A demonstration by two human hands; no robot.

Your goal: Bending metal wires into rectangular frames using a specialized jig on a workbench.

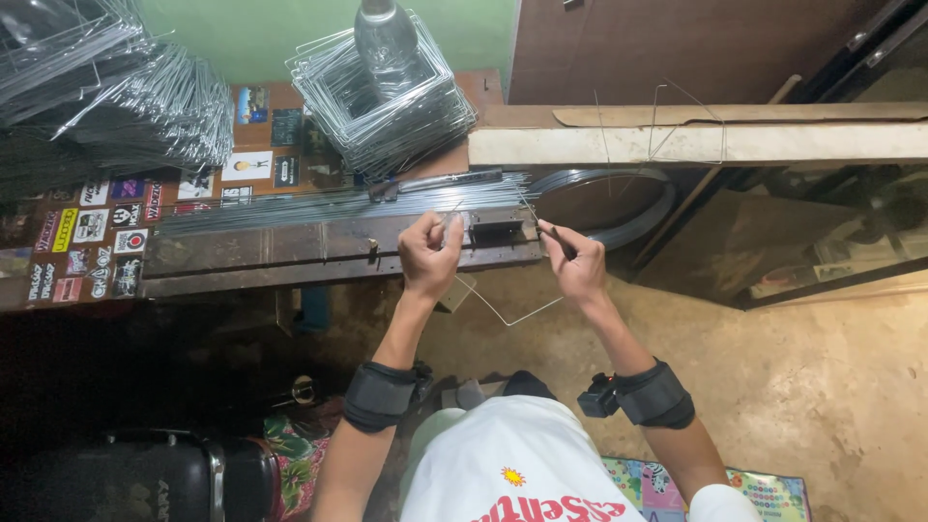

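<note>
Two bare hands worked over the near edge of the desk (290, 253), each wrist wrapped in one black band. One thin bent wire (503, 314) ran between them, its loop sagging below the hands toward the floor. On the left hand (428, 253), the fingers were curled tight, pinching one end of that wire. The right hand (577, 263) had its fingers closed around one dark slim tool (557, 239), whose tip was too small to make out. Between the hands sat one small metal jig (495, 227) on the desk. Farther off lay a bundle of straight wires (338, 201), too many to count. Two heaps of bent wire frames stood at the far side: one (106, 97) cut off at the left, and one (382, 101) under a single clear bottle (387, 39) with its top out of view.
</note>
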